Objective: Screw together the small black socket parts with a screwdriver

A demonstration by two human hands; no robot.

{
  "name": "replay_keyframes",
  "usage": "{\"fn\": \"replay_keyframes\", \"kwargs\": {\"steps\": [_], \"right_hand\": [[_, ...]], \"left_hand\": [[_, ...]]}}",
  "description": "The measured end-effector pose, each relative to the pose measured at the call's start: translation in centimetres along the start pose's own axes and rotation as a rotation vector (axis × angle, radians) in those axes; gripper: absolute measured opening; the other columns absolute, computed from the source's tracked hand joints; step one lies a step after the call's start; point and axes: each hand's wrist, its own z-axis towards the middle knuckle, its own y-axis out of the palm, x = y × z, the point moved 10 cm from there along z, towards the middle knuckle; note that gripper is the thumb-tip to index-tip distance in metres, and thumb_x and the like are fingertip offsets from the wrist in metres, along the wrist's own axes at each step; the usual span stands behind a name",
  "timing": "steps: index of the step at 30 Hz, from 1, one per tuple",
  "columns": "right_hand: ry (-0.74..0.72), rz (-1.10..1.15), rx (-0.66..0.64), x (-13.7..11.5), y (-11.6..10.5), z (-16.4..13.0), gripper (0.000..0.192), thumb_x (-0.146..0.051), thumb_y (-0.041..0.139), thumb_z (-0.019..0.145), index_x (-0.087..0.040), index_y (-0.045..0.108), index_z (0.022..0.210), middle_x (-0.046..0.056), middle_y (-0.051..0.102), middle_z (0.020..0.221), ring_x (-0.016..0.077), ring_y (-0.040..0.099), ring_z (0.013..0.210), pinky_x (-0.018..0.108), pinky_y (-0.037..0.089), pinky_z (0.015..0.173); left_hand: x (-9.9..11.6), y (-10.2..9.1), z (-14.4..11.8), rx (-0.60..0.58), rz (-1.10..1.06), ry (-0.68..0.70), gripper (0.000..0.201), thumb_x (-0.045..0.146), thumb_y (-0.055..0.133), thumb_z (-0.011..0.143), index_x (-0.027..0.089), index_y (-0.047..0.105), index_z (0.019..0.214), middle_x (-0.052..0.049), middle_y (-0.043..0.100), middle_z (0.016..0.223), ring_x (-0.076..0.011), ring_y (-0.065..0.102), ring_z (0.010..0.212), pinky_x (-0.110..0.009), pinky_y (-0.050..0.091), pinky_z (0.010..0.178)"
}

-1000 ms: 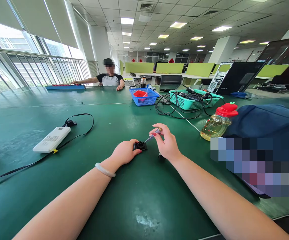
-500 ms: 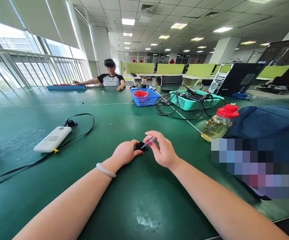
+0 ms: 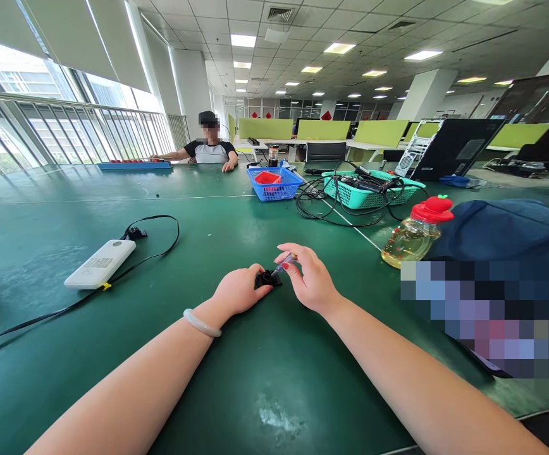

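On the green tabletop (image 3: 198, 227), my left hand (image 3: 237, 289) grips a small black part (image 3: 267, 279) between thumb and fingers, keeping it low against the surface. What kind of part it is I cannot make out. My right hand (image 3: 311, 279) pinches a small screwdriver (image 3: 284, 262) with a clear handle between thumb and fingers. Slanting down to the left, the screwdriver's lower end meets the black part; its tip is too small to make out.
A white power bank (image 3: 100, 264) with a black cable lies left. Beyond my hands stand a blue basket (image 3: 274, 191) and a teal basket (image 3: 360, 197) with tangled cables. A red-lidded bottle (image 3: 410, 243) stands right, beside dark blue cloth (image 3: 511, 230). A person (image 3: 210, 148) sits opposite.
My right hand has shifted slightly, and the screwdriver stands a little steeper on the black part. Across the table, the person's blue tray has slid to the right.
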Motion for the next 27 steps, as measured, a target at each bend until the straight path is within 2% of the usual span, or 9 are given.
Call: {"fn": "replay_keyframes", "kwargs": {"steps": [4, 7, 12, 15, 20, 23, 25, 27], "right_hand": [[0.068, 0.001, -0.065, 1.2, 0.9, -0.1, 0.034, -0.012, 0.048, 0.095, -0.028, 0.053, 0.125, 0.002, 0.074, 0.093, 0.0196, 0.068, 0.086, 0.039, 0.055, 0.086], [0.072, 0.018, -0.025, 1.3, 0.4, -0.2, 0.033, -0.013, 0.048, 0.096, -0.028, 0.052, 0.125, 0.001, 0.075, 0.094, 0.0193, 0.07, 0.087, 0.039, 0.056, 0.085], [0.035, 0.068, 0.329, 1.1, -3.8, -0.6, 0.03, -0.02, 0.047, 0.1, -0.026, 0.047, 0.129, 0.005, 0.073, 0.096, 0.0197, 0.071, 0.087, 0.038, 0.058, 0.081], [0.05, 0.054, 0.413, 1.7, -4.8, -0.7, 0.027, -0.024, 0.046, 0.1, -0.024, 0.048, 0.127, 0.005, 0.072, 0.092, 0.02, 0.071, 0.084, 0.038, 0.059, 0.078], [0.15, 0.041, 0.406, 3.9, -4.7, -1.1, 0.024, -0.027, 0.047, 0.099, -0.023, 0.051, 0.122, 0.002, 0.069, 0.081, 0.0179, 0.067, 0.073, 0.035, 0.056, 0.071], [0.258, 0.096, 0.455, 5.9, -5.1, -1.7, 0.025, -0.028, 0.048, 0.096, -0.022, 0.052, 0.12, -0.001, 0.066, 0.075, 0.0162, 0.064, 0.066, 0.032, 0.052, 0.066], [0.344, 0.141, 0.494, 7.3, -5.4, -2.1, 0.026, -0.029, 0.049, 0.094, -0.022, 0.053, 0.118, -0.003, 0.064, 0.071, 0.0157, 0.062, 0.062, 0.031, 0.05, 0.063], [0.421, 0.183, 0.53, 8.5, -5.5, -2.4, 0.026, -0.031, 0.05, 0.091, -0.022, 0.053, 0.116, -0.004, 0.062, 0.068, 0.0157, 0.06, 0.059, 0.03, 0.049, 0.06]], "left_hand": [[0.1, -0.2, -0.2, 0.03, -0.044, 0.016, 0.036, 0.047, 0.056, 0.091, 0.02, 0.061, 0.113, -0.005, 0.072, 0.084, -0.0256, 0.069, 0.08, -0.032, 0.042, 0.063], [0.1, -0.6, -0.2, 0.068, -0.111, 0.017, 0.033, 0.048, 0.051, 0.093, 0.021, 0.061, 0.11, -0.002, 0.067, 0.074, -0.0228, 0.066, 0.072, -0.031, 0.038, 0.059], [-0.4, -2.1, -0.2, 0.194, -0.142, -0.025, 0.036, 0.047, 0.05, 0.095, 0.021, 0.059, 0.118, 0.0, 0.064, 0.072, -0.0204, 0.063, 0.068, -0.03, 0.037, 0.057], [-1.7, -2.8, -0.3, 0.269, -0.116, -0.142, 0.04, 0.047, 0.05, 0.094, 0.021, 0.056, 0.125, -0.002, 0.068, 0.082, -0.0225, 0.066, 0.078, -0.031, 0.043, 0.063], [-3.9, -2.3, -0.8, 0.211, -0.008, -0.34, 0.039, 0.047, 0.051, 0.09, 0.02, 0.064, 0.115, -0.011, 0.069, 0.11, -0.0282, 0.068, 0.1, -0.037, 0.053, 0.082], [-3.7, -2.6, -1.0, 0.224, 0.074, -0.318, 0.042, 0.047, 0.051, 0.088, 0.015, 0.068, 0.11, -0.016, 0.061, 0.127, -0.0316, 0.064, 0.112, -0.041, 0.052, 0.095], [-2.8, -2.6, -0.8, 0.235, 0.093, -0.239, 0.043, 0.038, 0.048, 0.089, 0.014, 0.067, 0.119, -0.018, 0.053, 0.141, -0.0334, 0.056, 0.127, -0.043, 0.047, 0.107], [-1.7, -2.1, -0.5, 0.206, 0.074, -0.142, 0.048, 0.027, 0.041, 0.093, 0.014, 0.059, 0.135, -0.017, 0.043, 0.155, -0.0306, 0.044, 0.142, -0.043, 0.037, 0.117]]}}
